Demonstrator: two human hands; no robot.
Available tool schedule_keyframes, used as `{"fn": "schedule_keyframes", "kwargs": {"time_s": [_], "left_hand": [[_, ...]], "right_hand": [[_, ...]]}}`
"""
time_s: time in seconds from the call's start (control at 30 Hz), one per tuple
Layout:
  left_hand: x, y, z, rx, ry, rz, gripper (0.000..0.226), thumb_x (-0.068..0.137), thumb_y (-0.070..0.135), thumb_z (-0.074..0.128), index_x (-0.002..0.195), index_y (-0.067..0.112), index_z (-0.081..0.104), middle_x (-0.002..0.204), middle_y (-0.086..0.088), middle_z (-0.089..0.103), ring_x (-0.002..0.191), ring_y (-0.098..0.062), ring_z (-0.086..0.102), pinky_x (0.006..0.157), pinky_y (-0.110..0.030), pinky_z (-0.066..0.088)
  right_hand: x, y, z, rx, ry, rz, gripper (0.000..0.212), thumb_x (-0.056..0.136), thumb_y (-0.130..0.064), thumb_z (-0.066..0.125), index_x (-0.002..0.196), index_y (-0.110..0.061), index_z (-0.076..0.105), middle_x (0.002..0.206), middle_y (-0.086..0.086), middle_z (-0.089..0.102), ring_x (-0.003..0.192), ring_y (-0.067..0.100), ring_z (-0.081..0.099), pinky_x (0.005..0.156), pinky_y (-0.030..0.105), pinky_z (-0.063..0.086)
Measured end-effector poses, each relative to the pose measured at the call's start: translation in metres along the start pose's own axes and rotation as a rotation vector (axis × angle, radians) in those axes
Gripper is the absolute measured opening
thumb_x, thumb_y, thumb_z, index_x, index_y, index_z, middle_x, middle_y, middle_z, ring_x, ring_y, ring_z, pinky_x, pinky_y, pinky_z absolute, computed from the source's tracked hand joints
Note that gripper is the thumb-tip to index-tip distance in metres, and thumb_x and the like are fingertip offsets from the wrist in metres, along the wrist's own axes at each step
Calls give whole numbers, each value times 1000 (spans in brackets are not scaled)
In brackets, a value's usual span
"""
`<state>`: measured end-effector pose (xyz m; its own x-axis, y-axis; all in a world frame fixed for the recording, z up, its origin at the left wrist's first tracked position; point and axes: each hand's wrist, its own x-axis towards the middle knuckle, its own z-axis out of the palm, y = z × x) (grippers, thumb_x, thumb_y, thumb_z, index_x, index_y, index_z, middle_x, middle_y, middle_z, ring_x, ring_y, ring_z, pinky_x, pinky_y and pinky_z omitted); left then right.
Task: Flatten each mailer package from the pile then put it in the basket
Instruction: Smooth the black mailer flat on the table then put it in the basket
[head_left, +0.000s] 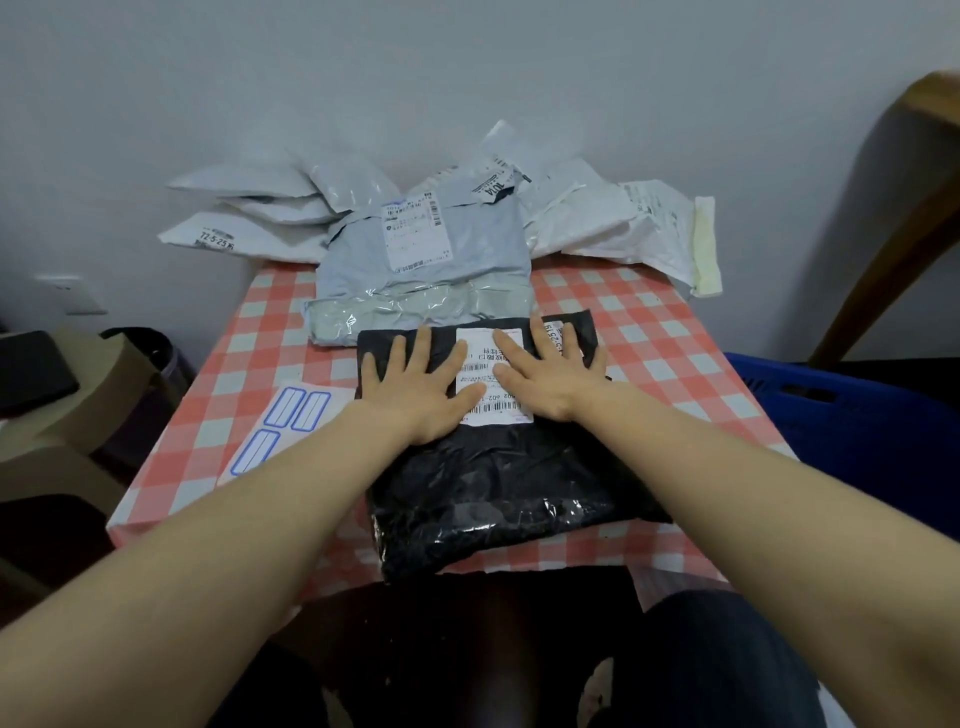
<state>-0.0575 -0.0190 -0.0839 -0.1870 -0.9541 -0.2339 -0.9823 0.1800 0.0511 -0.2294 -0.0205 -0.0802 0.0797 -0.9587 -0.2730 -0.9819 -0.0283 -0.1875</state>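
- Left hand (415, 384) lies flat with fingers spread wide, pressing on the black mailer (498, 478); label stickers (283, 426) lie to its left on the checked table (649, 332).
- Right hand (550, 374), equally flat and spread, presses the mailer's white label (475, 353) just beside it.
- Beyond both hands a grey mailer (426, 260) touches the black one, white mailers (587, 218) piled behind.
- Blue basket (831, 415) stands right of the right hand.
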Motion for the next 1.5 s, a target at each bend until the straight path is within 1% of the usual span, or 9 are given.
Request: {"fn": "schedule_keyframes", "kwargs": {"time_s": [0.3,0.47,0.57,0.7,0.9,1.1,1.3,1.43,1.5], "left_hand": [[5,-2,7,-5,7,10,66,90,69,14,147,45,-8,158,1,-20,145,-26,-15,114,-52,-9],[0,-6,4,-108,37,0,74,91,68,22,150,35,-7,157,-3,-22,144,-22,-21,114,-49,-12],[-6,-8,0,-181,142,-95,83,93,61,31,152,16,-6,157,-12,-19,144,-27,-19,116,-46,-7],[-18,-8,9,-221,81,-156,85,95,57,32,150,6,-7,156,-15,-19,145,-28,-16,118,-44,-3],[-30,-3,19,-294,122,-158,84,96,56,28,149,3,-10,156,-14,-22,144,-27,-18,118,-43,-2],[-34,-1,12,-348,132,-167,85,96,56,27,148,0,-10,155,-16,-21,144,-29,-18,118,-39,-5],[-38,28,-19,-379,188,-102,81,98,53,23,148,-1,-8,156,-17,-18,144,-28,-17,116,-36,-10],[-39,76,-42,-412,237,19,77,99,51,24,149,-1,-5,157,-16,-14,145,-27,-14,117,-34,-8],[-40,108,-49,-401,254,97,76,100,49,25,149,-2,-1,157,-18,-9,146,-28,-10,117,-33,-7]], "right_hand": [[6,1,5,-38,-1,3,55,95,-62,13,146,-50,-4,159,-5,-15,145,31,-17,112,59,-9],[22,22,-2,231,-9,-72,60,94,-58,23,148,-46,0,159,-2,-12,145,30,-15,114,59,-4],[15,47,-12,217,182,80,62,95,-39,40,150,-24,18,156,12,19,143,34,18,113,51,22],[-3,64,-13,1,163,312,51,92,-53,42,120,-14,56,127,15,55,118,35,48,99,40,41],[-19,47,-14,417,189,293,37,94,-38,51,114,-9,61,120,13,61,113,33,55,97,37,44],[-31,37,-25,1168,291,351,27,83,-19,72,104,-5,63,107,17,67,97,32,64,84,42,54],[-59,59,-60,1398,355,339,17,80,-3,73,94,-3,63,89,15,66,70,24,63,67,39,55],[-86,112,-82,1544,515,398,36,81,-1,70,116,-2,62,101,16,67,72,24,64,60,38,54],[-105,140,-88,1605,580,471,26,82,-1,69,107,-6,64,108,15,66,76,25,65,62,41,54]]}}
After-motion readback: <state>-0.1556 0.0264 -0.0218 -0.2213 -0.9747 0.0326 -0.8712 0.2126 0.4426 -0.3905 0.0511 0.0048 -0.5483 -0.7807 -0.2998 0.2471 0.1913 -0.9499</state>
